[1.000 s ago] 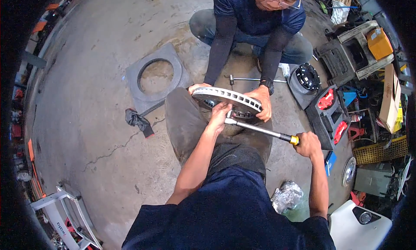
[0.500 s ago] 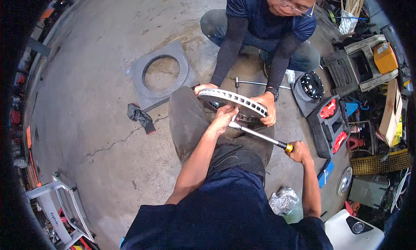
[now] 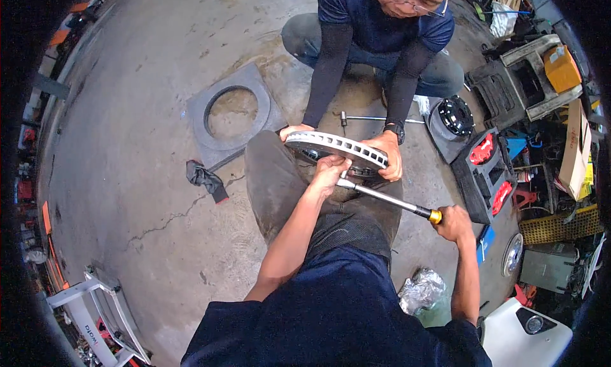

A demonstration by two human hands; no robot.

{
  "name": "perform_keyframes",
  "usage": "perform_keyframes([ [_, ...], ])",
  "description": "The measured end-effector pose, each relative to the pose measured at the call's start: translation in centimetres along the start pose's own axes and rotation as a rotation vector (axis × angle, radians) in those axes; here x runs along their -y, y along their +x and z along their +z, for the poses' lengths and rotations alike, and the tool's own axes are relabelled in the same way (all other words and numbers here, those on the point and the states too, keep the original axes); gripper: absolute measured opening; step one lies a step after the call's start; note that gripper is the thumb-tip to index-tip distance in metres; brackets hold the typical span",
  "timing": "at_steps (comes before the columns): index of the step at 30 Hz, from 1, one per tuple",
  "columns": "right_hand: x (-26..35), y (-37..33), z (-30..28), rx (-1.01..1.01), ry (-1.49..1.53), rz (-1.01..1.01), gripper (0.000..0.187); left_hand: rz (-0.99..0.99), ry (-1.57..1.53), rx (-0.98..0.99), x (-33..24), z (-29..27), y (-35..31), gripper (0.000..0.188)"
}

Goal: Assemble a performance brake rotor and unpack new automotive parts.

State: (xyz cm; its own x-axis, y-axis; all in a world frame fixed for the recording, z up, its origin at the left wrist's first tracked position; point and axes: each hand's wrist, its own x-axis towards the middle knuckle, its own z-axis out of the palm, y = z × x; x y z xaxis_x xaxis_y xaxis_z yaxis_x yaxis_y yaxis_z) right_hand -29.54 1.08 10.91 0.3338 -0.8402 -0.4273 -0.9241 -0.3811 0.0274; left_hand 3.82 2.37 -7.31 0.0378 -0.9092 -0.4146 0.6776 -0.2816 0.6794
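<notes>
A vented brake disc (image 3: 340, 143) is held tilted above my knees. A co-worker crouches opposite and grips its rim, one hand (image 3: 385, 154) on the right side and the other (image 3: 294, 131) on the left. My right hand (image 3: 457, 224) is closed round the handle of a torque wrench (image 3: 398, 201), behind its yellow collar. At the wrench's head, my left hand (image 3: 328, 175) pinches the socket end against the underside of the disc. The exact contact at the bolt is hidden by the fingers and the disc.
A grey foam block (image 3: 197, 128) with a round cutout lies at left, beside a dark glove (image 3: 207, 179). Behind the disc lies a long-handled bar (image 3: 375, 118). At right stand a black disc hub (image 3: 455, 117), a foam tray (image 3: 487, 176) with red calipers and crumpled plastic (image 3: 423, 289).
The wrench handle and my right hand have swung outward to the right. My left hand stays at the wrench head, and the co-worker still holds the disc. The whole view has shifted slightly.
</notes>
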Motion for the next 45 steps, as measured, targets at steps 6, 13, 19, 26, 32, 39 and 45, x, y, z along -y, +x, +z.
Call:
perform_keyframes([
  [6, 2.2, -2.9, -6.6, -0.080, -0.223, 0.066, 0.019, 0.040, 0.062, -0.085, -0.1, 1.1, -0.1, 0.015],
  [13, 0.1, 0.3, -4.3, -0.059, -0.178, 0.063, 0.018, 0.183, 0.190, 0.017, -0.8, 3.1, -0.7, 0.032],
  [19, -1.0, 0.5, -3.6, -0.036, -0.172, 0.074, 0.018, 0.044, -0.012, -0.355, -2.1, 6.0, -0.9, 0.042],
  [26, -0.3, 0.2, -4.5, 0.039, -0.167, 0.054, 0.018, 0.159, -0.169, -0.506, -2.3, 6.5, -1.6, 0.059],
  [32, 0.5, -0.1, -4.6, 0.070, -0.170, 0.072, 0.018, 0.179, -0.184, -0.449, -2.7, 5.8, -2.1, 0.065],
  [39, 0.5, -0.2, -4.5, 0.043, -0.186, 0.063, 0.019, 0.080, -0.083, -0.369, -2.5, 5.2, -1.6, 0.056],
  [45, -0.6, 0.4, -3.5, 0.080, -0.168, 0.088, 0.019, -0.076, 0.071, -0.142, -1.9, 3.9, -0.2, 0.057],
])
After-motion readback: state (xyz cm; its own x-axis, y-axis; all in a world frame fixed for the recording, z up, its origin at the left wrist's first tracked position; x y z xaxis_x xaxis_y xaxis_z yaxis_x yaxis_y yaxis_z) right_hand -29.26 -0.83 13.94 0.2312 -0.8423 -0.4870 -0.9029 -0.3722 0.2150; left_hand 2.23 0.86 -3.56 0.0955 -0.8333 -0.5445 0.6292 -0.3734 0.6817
